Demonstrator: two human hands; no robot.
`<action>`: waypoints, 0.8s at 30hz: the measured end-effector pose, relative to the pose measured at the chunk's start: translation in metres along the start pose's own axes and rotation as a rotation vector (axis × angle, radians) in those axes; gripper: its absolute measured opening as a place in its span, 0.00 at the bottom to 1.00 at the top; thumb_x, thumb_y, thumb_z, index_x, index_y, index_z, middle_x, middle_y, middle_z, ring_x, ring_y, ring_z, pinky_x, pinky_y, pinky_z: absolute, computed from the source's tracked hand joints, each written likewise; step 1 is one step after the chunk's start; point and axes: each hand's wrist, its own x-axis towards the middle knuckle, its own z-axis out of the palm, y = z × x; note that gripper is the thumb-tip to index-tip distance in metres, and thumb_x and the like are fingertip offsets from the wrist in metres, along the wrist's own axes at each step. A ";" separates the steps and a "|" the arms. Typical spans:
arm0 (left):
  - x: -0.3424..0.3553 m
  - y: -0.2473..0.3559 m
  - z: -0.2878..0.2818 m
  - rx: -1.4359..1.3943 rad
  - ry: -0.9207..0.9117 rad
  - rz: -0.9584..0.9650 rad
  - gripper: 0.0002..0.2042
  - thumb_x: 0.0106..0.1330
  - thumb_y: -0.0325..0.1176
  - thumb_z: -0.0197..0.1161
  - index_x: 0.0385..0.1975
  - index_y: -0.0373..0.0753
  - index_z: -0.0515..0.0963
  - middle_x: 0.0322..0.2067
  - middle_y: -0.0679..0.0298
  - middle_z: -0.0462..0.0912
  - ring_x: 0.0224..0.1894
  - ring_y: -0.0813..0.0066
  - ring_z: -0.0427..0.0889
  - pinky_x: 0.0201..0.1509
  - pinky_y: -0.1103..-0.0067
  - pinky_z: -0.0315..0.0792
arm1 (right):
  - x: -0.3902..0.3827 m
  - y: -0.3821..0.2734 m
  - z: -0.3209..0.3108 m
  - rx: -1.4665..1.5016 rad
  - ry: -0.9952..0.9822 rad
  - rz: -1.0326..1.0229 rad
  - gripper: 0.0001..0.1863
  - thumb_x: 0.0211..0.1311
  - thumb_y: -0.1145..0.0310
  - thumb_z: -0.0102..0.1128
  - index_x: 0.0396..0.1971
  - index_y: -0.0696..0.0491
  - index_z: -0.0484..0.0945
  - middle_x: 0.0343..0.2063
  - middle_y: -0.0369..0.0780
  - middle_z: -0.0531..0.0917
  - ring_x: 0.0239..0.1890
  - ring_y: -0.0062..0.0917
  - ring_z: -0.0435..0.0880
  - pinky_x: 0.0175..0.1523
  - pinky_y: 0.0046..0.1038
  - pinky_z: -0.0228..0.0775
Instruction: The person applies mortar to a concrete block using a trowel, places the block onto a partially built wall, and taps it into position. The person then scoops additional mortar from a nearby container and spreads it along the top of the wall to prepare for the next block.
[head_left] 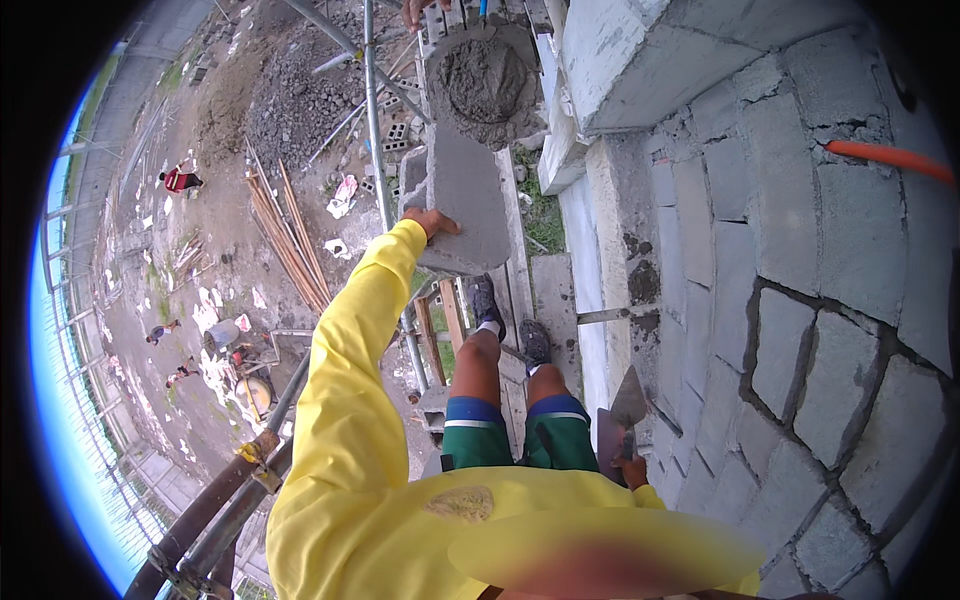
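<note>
My left arm, in a yellow sleeve, reaches forward, and my left hand grips the near left edge of a grey hollow concrete block. The block stands on the scaffold planks in front of my feet, its broad flat side turned up toward me. Low on the right, close to my thigh and the wall, my right hand is closed around a trowel whose pointed blade is tilted forward. Part of the right hand and the trowel's handle is hidden.
A block wall with mortar joints rises along my right. Wet mortar lies on a board ahead, with another person's hand beyond it. Scaffold pipes edge the left side, above ground far below. An orange rod-like piece juts in at right.
</note>
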 end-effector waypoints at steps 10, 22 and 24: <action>0.074 0.177 -0.115 -0.234 -0.350 0.103 0.27 0.51 0.39 0.75 0.51 0.35 0.81 0.40 0.51 0.88 0.37 0.58 0.88 0.50 0.69 0.82 | -0.010 -0.060 0.090 -0.085 0.167 0.109 0.18 0.44 0.69 0.75 0.38 0.57 0.86 0.31 0.41 0.88 0.33 0.33 0.86 0.40 0.37 0.76; 0.181 0.258 -0.179 0.066 -0.220 0.054 0.32 0.51 0.41 0.76 0.56 0.31 0.77 0.43 0.51 0.87 0.37 0.59 0.87 0.49 0.72 0.81 | -0.054 -0.239 0.120 -0.364 0.264 -0.202 0.18 0.46 0.67 0.74 0.39 0.56 0.84 0.36 0.47 0.86 0.41 0.40 0.86 0.48 0.39 0.77; 0.200 0.270 -0.189 -0.001 -0.238 0.172 0.32 0.51 0.42 0.77 0.55 0.33 0.78 0.43 0.51 0.87 0.38 0.59 0.87 0.49 0.72 0.81 | -0.042 -0.267 0.127 -0.356 0.295 -0.251 0.18 0.46 0.68 0.73 0.40 0.56 0.83 0.36 0.47 0.85 0.41 0.42 0.86 0.48 0.39 0.76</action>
